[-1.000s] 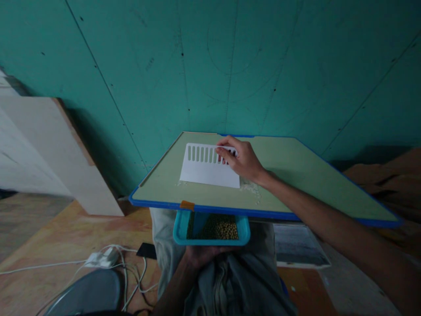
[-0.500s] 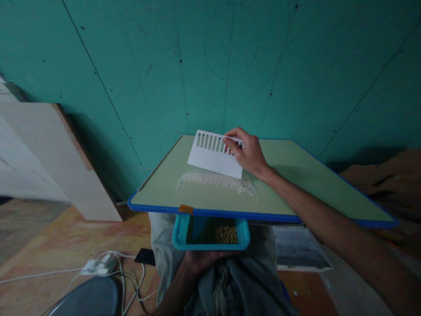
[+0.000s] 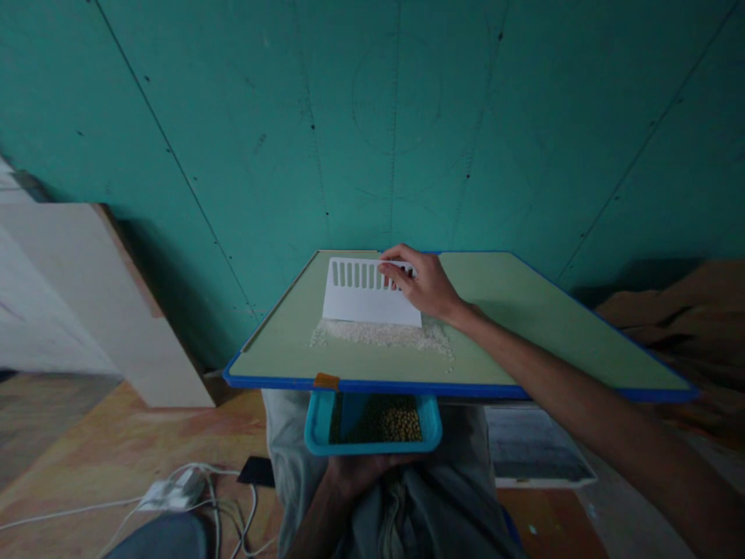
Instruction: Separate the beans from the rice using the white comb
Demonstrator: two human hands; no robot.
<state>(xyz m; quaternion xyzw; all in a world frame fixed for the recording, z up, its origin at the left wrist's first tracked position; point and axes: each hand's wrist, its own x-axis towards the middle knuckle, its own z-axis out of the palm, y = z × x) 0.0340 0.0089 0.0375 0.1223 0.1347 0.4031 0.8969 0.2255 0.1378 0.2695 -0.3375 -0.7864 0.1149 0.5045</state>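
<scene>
My right hand (image 3: 424,286) pinches the slotted upper edge of a white flat scraper (image 3: 364,304) near its right end. The scraper's straight lower edge sits at the far side of a spread band of white rice-like grains (image 3: 381,334) on the pale green tabletop (image 3: 494,341). Below the near edge of the table, my left hand (image 3: 364,470) holds a turquoise tray (image 3: 314,423) from underneath, its fingers mostly hidden. Inside the tray lie small dark green beans (image 3: 362,423) and larger yellowish beans (image 3: 403,425).
A blue rim (image 3: 431,388) with a piece of orange tape (image 3: 327,381) borders the table. A green wall (image 3: 261,140) rises behind it. Pale boards (image 3: 105,303) lean at left. On the floor are a power strip (image 3: 174,491), white cables and a dark stool top (image 3: 163,537).
The scraper has moved a little left and turned more level, its lower edge now down along the grains. The whole view has shifted slightly. My left hand still holds the tray in place.
</scene>
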